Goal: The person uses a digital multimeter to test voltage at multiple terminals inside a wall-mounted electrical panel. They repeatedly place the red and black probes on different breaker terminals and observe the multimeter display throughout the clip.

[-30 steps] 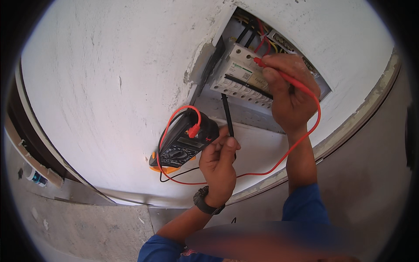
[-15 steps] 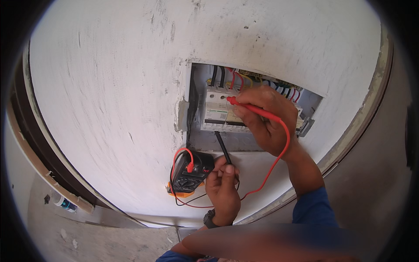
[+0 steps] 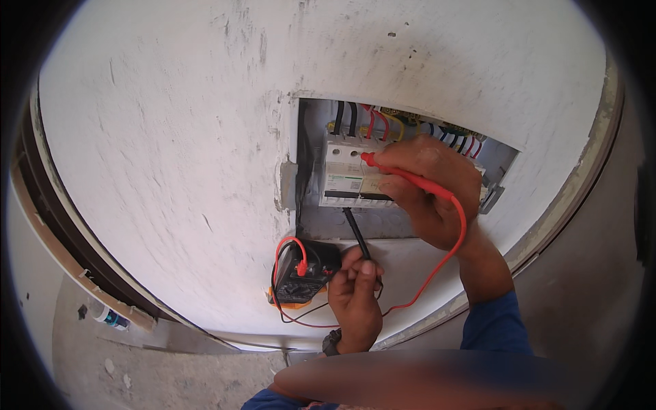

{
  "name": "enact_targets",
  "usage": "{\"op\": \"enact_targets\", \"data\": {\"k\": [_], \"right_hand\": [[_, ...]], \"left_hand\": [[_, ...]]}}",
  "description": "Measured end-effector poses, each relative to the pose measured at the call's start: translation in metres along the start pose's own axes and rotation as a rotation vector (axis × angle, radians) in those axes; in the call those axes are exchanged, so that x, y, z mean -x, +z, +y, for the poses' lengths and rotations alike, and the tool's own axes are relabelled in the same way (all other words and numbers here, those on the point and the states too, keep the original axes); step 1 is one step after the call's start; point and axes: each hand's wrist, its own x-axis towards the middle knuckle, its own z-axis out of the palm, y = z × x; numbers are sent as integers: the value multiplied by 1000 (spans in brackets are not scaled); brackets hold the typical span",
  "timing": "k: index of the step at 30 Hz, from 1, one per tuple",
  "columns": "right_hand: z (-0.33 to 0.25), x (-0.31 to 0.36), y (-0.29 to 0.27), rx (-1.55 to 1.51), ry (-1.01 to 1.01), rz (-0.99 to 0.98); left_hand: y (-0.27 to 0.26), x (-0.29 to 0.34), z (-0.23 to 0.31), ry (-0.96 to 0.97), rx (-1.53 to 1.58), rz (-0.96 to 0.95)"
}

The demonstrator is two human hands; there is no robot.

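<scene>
Working High and Low on the Breaker Row (image 3: 341, 180)

We had the red probe (image 3: 410, 176) and black probe (image 3: 357, 231) positioned, we judged, but could not tell whether either tip made contact or what remained. Our right hand (image 3: 437, 184) pinched the red one between thumb and fingers, its tip poking beyond the grip beside an upper screw hole (image 3: 354, 154). Our left hand (image 3: 357, 294) gripped the black one low, its far end at the row's underside. The multimeter (image 3: 299, 281) sat just left of that hand.

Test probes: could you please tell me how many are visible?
2: red probe in the right hand, near the top of the breaker block; black probe in the left hand, at the block's lower edge.
</scene>
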Motion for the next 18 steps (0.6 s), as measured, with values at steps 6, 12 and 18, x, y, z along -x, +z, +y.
{"op": "enact_targets", "data": {"k": [6, 12, 18], "right_hand": [[-1, 0, -2, 26, 16, -24], [12, 4, 0, 65, -62, 38], [11, 14, 0, 70, 19, 93]], "left_hand": [[2, 0, 2, 4, 15, -1], [4, -2, -1, 4, 53, -7], [6, -2, 0, 2, 64, 34]]}}
